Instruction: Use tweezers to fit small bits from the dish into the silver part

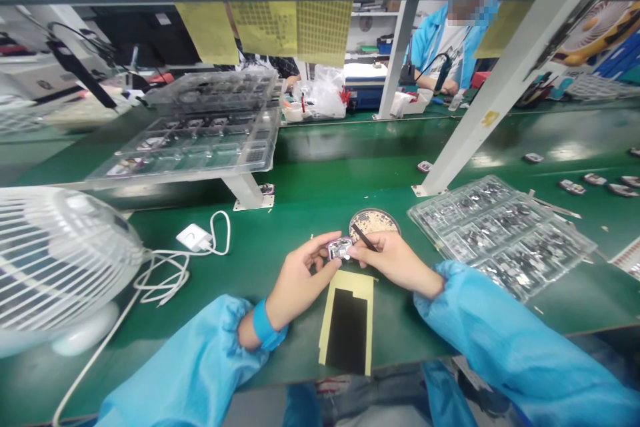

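Note:
Between its thumb and fingers, my left hand (311, 273) holds a small rounded electronic device (339, 249) with a purplish rim and its inner parts facing up. My right hand (395, 260) is closed around a slim black tool (363, 236), which slants up and left. The fingertips of this hand are at the right edge of the device. Just behind the hands stands a round dish (376, 219) of small pale and dark pieces. On the bench below the hands lies a yellow sheet (370, 320) with a black rectangle (347, 333) on it.
A clear tray (505, 233) of small parts lies to the right, with several devices (571, 187) beyond. At left are a white fan (65, 260), a charger with cable (195, 237) and stacked trays (200, 140) on a raised shelf. Another person (445, 47) sits opposite.

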`<state>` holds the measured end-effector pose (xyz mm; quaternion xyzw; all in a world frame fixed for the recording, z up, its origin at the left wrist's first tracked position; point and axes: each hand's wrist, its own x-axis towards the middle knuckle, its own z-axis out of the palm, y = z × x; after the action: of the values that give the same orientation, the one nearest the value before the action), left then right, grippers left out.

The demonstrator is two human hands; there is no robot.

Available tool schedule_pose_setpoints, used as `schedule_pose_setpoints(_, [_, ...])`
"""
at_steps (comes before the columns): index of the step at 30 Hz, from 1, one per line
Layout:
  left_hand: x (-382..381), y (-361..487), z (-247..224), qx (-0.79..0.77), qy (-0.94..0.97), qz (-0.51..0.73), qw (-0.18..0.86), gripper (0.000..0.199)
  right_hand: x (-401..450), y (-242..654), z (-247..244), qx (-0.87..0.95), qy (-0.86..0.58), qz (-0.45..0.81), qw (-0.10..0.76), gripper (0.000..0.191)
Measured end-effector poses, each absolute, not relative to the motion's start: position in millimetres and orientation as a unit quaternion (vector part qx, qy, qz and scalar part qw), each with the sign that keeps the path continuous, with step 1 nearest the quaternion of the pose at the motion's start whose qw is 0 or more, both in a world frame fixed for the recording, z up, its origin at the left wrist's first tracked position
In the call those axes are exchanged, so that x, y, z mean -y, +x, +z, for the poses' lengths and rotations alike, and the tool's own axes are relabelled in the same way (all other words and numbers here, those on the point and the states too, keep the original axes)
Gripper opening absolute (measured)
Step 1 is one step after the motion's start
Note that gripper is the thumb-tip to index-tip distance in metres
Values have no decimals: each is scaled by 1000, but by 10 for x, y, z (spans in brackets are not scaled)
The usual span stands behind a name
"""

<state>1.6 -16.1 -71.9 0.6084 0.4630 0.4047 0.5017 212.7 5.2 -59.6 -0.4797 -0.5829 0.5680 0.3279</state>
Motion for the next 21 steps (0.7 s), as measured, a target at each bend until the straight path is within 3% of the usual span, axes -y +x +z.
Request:
schedule_pose_setpoints(9, [195, 5, -625, -494, 670, 392, 392, 41, -43, 2094, -602, 589, -472, 557, 346, 47])
schedule_pose_setpoints(16, [147, 74, -665, -441, 517, 433, 592, 53, -1, 2013, -664, 554, -427, 562, 442, 42])
schedule_pose_setpoints(21, [168, -3, -639, -478, 500, 414, 591, 57, -23, 1889, -775, 515, -425, 587, 458, 42])
